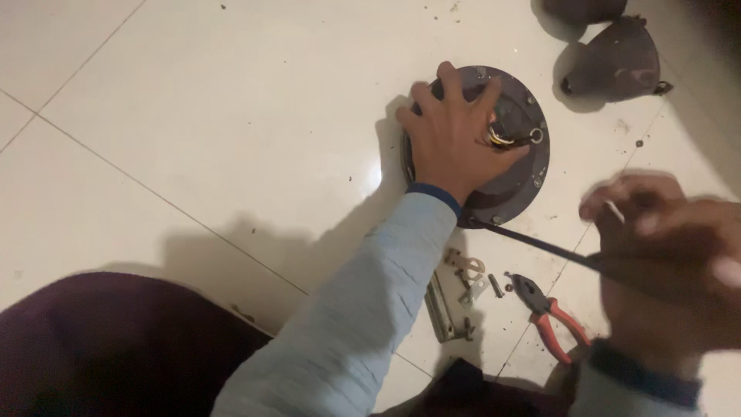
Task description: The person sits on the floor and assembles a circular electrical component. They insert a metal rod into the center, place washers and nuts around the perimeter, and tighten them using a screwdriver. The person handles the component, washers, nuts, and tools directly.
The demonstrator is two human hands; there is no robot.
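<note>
Right of centre, upper half of the frame, flat on the pale tiled floor [193, 116]: a round dark metal housing [505, 197] with small screws about its rim and yellow wires [498, 139] showing at its raised hub. Pinned from above by the left hand [455, 135], fingers spread and bent over the hub, pressing down rather than clasping it.

At the lower edge of the rim, the tip of a slim dark tool [532, 241], slanting down to the right into the right hand [664, 247]. Badly blurred there; fingers seemingly wrapped round the tool's near end, palm side hidden.

Judged from this: levering or working at the rim seam, with the housing held against turning. Calls next for firm downward pressure from the left hand and a controlled push on the tool, tip kept seated so as not to slip toward the wrist.

Just below the housing: loose metal brackets [465, 270], a grey strip [440, 309], and red-handled pliers [552, 313], untouched. Upper right corner: two dark cone-shaped covers [617, 62], well apart from both hands.
</note>
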